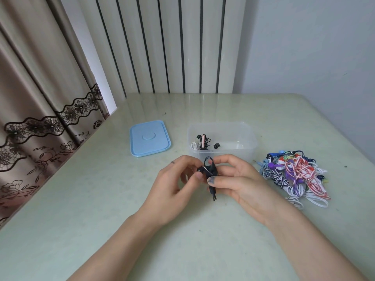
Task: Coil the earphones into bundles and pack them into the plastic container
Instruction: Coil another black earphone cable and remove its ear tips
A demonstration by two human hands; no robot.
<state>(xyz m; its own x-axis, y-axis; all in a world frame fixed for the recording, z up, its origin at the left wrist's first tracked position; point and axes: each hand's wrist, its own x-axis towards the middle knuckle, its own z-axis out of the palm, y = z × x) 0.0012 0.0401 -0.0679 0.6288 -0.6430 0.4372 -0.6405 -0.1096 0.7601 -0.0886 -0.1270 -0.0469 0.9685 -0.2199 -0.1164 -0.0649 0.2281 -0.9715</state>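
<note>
A person's two hands meet over a pale green table (101, 199), finishing a bundle of black earphones (210, 171) held between them. The left hand (178, 185) pinches an earbud end of the cord with thumb and curled fingers; the right hand (239, 179) grips the coiled body, its thumb pressed across the wraps, with a short tail of cord hanging below the fingers. Neither hand is idle or slack.

Just beyond the hands stands the clear plastic container (243, 151), open, with a few bundled sets (203, 144) already lying in the corner nearer the left hand. Its blue lid (150, 138) lies flat on the table, beyond the left hand and apart from the container. Close beside the right hand, on its outer side, waits a tangled heap of earphones (294, 175) in white, red, purple, blue and striped cords, so most of the job appears still ahead.

The step in hand looks like securing the coil. To do it well, the right thumb should likely keep the loops pinned while the left hand draws the loose end snugly round the middle and tucks it under a wrap, firm enough that the bundle will not spring open, yet not so tight as to kink the thin cord at the earbud or plug. The dangling tail probably wants gathering in before the bundle goes forward into the container beside the others.
</note>
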